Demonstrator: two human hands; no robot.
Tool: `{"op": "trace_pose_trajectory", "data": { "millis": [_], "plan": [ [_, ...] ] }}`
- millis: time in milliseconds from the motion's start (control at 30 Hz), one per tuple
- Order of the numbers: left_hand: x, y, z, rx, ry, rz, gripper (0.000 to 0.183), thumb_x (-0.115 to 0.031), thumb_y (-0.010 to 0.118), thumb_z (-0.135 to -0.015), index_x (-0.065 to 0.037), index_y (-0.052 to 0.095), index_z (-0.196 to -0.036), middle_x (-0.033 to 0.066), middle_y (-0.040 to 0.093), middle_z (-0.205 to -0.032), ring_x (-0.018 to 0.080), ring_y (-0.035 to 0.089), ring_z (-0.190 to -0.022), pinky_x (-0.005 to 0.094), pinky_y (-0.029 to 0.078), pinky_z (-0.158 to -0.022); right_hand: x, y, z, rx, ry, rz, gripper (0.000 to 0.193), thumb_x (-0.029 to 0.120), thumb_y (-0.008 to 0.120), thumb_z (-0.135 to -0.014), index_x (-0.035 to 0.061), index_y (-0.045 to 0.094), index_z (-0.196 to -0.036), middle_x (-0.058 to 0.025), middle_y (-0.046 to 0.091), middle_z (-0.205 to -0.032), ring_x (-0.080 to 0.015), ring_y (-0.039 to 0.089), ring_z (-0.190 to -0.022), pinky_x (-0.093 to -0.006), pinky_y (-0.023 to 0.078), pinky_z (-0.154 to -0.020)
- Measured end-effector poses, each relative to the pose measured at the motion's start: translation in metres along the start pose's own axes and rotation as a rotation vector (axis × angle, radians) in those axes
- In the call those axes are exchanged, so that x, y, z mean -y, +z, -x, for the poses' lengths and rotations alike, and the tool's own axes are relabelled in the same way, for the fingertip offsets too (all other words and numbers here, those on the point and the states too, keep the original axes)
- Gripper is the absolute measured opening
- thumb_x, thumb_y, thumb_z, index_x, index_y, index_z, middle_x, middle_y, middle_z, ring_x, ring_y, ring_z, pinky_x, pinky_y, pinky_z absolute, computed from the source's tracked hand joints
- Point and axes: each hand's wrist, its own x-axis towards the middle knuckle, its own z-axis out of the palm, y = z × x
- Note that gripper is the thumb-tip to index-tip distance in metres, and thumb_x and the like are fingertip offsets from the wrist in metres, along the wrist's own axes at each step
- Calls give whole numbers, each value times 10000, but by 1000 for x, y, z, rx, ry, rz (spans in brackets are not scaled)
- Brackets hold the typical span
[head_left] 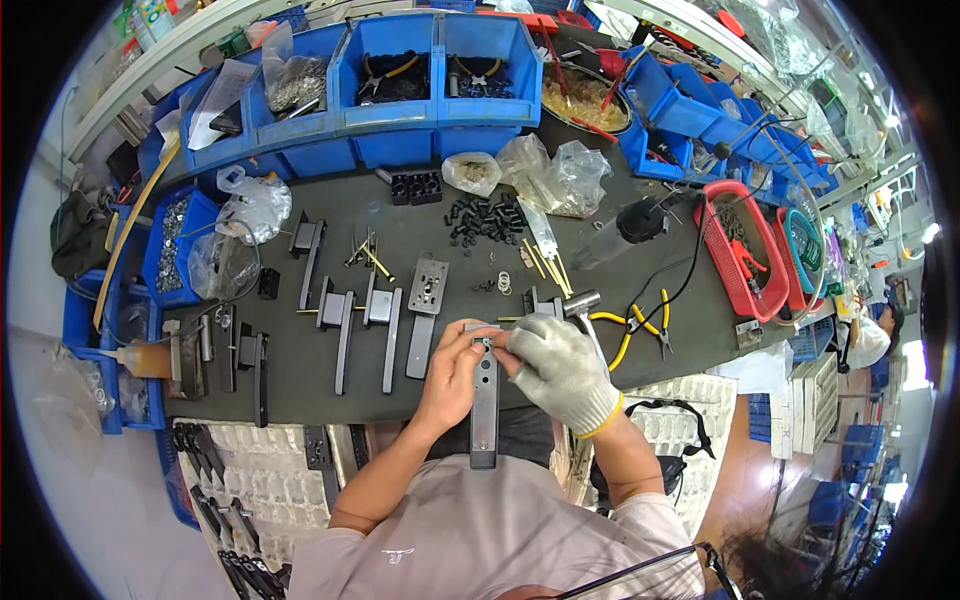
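A long narrow grey metal plate point(484, 420) with round holes near its top stands in front of me, its lower end close to my shirt. My bare left hand point(453, 375) grips the plate's upper left side with closed fingers. My right hand point(562, 370), in a white knit glove with bare fingertips showing, pinches at the plate's upper right; what lies between those fingertips is hidden. A hammer point(580, 304) lies just beyond the right hand. Left of my hands rest a wider plate with holes point(428, 290) and several dark door lever handles point(385, 310).
Black small parts point(482, 218) lie in a pile mid-table. Yellow-handled pliers point(640, 325) and a red basket point(712, 240) are to the right. Blue bins point(390, 115) line the back. Clear plastic bags point(575, 180) sit before them. A pale moulded tray point(270, 470) stands below left.
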Motion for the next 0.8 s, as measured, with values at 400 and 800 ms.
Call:
{"op": "trace_pose_trajectory", "data": {
  "millis": [400, 800],
  "plan": [
    [5, 6, 22, 24, -42, -92, 236, -94, 530, -977, 21, 666, -1131, 138, 573, -1180, 242, 560, -1132, 335, 447, -963, -6, 20, 23, 155, 233, 86, 164, 197, 695, -846, 56, 645, -913, -122, 653, -843, -338, 653, -791, -427, 519, -698],
    [12, 11, 4, -53, 9, -383, 349, -177, 648, -918, 110, 627, -1116, 266, 540, -1174, 402, 580, -1068, 426, 473, -926, -26, 31, 45, -14, 420, -220, 263, 266, 680, -891, 14, 609, -923, -107, 643, -790, -241, 649, -686, -355, 507, -637]
  ]
}}
